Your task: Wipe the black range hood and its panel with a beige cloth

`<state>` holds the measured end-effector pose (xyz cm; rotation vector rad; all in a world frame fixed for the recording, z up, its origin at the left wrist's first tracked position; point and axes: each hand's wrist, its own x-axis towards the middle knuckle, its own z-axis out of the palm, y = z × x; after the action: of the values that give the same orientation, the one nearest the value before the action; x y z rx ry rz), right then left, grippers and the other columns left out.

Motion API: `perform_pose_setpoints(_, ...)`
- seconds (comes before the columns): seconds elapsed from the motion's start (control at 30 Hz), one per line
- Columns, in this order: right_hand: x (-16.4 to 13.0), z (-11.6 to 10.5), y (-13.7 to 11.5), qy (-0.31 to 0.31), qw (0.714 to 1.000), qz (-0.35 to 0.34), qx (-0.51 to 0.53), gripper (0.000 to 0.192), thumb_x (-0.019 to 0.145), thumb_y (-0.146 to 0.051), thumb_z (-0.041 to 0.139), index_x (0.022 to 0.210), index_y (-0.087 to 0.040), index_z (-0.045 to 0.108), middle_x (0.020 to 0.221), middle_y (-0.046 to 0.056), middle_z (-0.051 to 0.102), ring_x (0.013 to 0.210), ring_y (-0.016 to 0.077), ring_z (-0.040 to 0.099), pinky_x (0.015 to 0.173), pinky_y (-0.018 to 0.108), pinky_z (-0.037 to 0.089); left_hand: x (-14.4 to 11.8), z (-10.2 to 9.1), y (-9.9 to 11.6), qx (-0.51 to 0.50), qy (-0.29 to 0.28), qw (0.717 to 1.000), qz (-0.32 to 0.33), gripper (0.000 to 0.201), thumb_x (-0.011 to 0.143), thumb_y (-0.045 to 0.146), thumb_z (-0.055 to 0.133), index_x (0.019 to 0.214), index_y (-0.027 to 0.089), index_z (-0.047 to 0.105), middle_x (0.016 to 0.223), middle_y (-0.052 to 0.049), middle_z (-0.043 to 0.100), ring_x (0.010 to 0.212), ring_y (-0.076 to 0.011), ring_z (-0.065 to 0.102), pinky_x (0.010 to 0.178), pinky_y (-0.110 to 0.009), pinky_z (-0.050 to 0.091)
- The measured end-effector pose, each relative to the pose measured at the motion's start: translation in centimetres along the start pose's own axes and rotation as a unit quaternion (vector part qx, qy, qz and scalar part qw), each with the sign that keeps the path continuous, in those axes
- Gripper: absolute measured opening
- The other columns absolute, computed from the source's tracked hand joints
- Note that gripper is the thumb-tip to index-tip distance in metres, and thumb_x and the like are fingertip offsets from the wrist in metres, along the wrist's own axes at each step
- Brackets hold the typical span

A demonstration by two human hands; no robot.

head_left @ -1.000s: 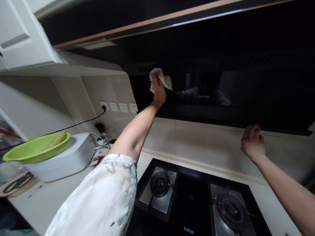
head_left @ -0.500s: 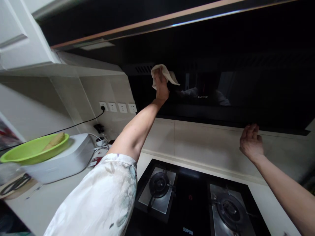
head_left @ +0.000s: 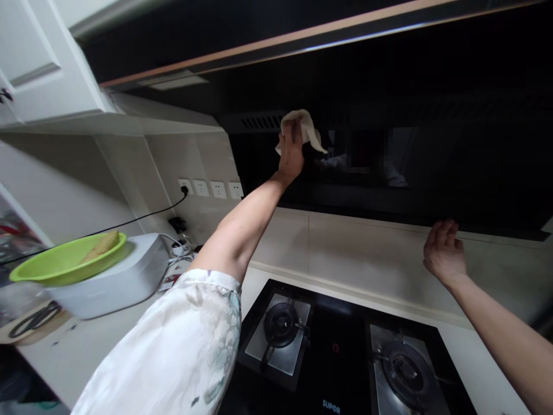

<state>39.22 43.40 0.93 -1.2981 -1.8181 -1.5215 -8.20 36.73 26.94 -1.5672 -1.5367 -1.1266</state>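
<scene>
— So, our left hand (head_left: 290, 154) is clamped on a pale, crumpled cloth (head_left: 306, 129), pressed against the glossy black range hood (head_left: 432, 150) up at twelve o'clock.

— And our right hand (head_left: 444, 252), at three o'clock, loosely curled, grips nothing, fingertips at the hood's lower edge.

— At nine o'clock, the green bowl (head_left: 64, 266) on a white box (head_left: 125, 279) holds something yellowish.
</scene>
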Motion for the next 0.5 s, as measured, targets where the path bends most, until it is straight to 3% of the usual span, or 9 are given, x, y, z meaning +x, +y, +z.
perform_pose_setpoints(0.13, 0.1, -0.4, 0.0, -0.013, 1.0, 0.004, 0.007, 0.081, 0.085, -0.019, 0.057, 0.151, 0.024, 0.039, 0.153, 0.051, 0.036, 0.138, 0.0528, 0.05, 0.078, 0.04, 0.054, 0.1, 0.2, 1.6, -0.012, -0.004, 0.998, -0.067, 0.067, 0.099, -0.004, 0.034, 0.164, 0.004, 0.019, 0.176, -0.02, 0.017, 0.16, -0.0302, 0.014, 0.134, -0.059, 0.014)
perform_pose_setpoints(0.3, 0.1, -1.0, -0.2, -0.018, 1.0, 0.007, -0.004, 0.077, 0.089, -0.02, 0.056, 0.151, 0.022, 0.041, 0.154, 0.05, 0.038, 0.138, 0.0516, 0.05, 0.078, 0.039, 0.054, -1.2, 0.9, 1.7, -0.03, -0.01, 0.996, -0.086, 0.069, 0.099, 0.0, 0.043, 0.165, 0.006, 0.026, 0.175, -0.021, 0.021, 0.161, -0.0338, 0.017, 0.133, -0.063, 0.018)
perform_pose_setpoints(0.4, 0.1, -1.0, -0.3, 0.0, 1.0, 0.008, -0.012, 0.073, 0.09, -0.018, 0.055, 0.149, 0.022, 0.044, 0.152, 0.049, 0.04, 0.136, 0.051, 0.051, 0.078, 0.038, 0.054, -0.4, 0.8, 1.3, -0.049, 0.004, 0.997, -0.056, 0.061, 0.105, 0.01, 0.042, 0.165, 0.011, 0.029, 0.174, -0.018, 0.028, 0.163, -0.0277, 0.017, 0.136, -0.058, 0.013)
perform_pose_setpoints(0.5, 0.1, -1.1, -0.3, -0.004, 1.0, 0.005, -0.001, 0.073, 0.091, -0.019, 0.055, 0.15, 0.023, 0.043, 0.153, 0.05, 0.039, 0.138, 0.052, 0.049, 0.079, 0.039, 0.055, 0.7, 1.2, 1.1, -0.071, 0.051, 0.996, 0.018, 0.055, 0.11, 0.018, 0.032, 0.165, 0.012, 0.028, 0.173, -0.017, 0.031, 0.163, -0.024, 0.018, 0.136, -0.055, 0.013)
